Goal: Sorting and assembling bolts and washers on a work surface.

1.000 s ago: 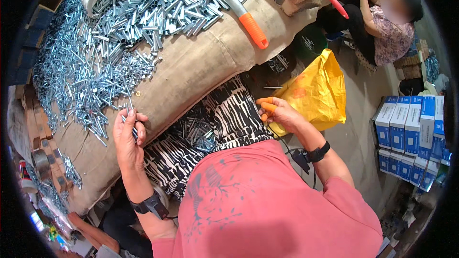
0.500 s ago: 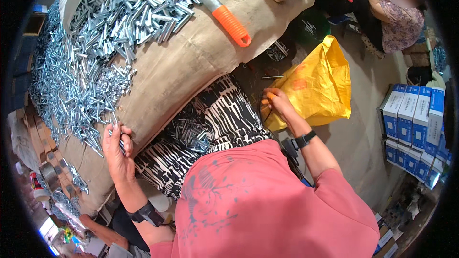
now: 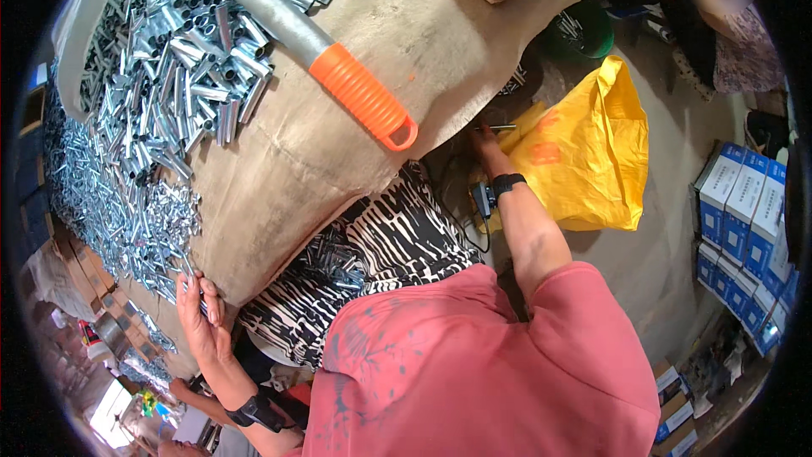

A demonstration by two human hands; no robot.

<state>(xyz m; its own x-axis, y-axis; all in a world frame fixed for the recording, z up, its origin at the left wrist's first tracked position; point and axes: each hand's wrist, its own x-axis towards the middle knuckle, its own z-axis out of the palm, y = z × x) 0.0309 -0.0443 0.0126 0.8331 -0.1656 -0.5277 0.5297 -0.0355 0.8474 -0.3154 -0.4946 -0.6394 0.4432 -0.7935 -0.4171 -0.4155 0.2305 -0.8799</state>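
Observation:
My left hand [image 3: 203, 315] is at the left edge of the cloth-covered work surface, beside a heap of small metal pins [image 3: 173, 220]. Its fingers are curled around a small shiny metal tube, mostly covered by them. My right hand [image 3: 488, 151] reaches down past the surface's edge, beside a yellow woven bag [image 3: 584, 152]. Near its fingertips lies a thin metal rod [image 3: 503, 127]; the fingers are in shadow and their grip is hidden. More metal tubes [image 3: 334, 258] rest in my lap on black-and-white patterned cloth.
Larger cut tubes [image 3: 199, 76] are piled at the far left. Over them lies a scoop with a metal shaft and an orange handle [image 3: 364, 97]. A green bucket [image 3: 588, 30] holds some rods. Blue-and-white boxes [image 3: 744, 211] are stacked at right. Another person [image 3: 744, 42] sits at far right.
My right hand has moved forward and down, closer to the rod beside the yellow bag. My left hand stays by the pins. The whole view has shifted slightly.

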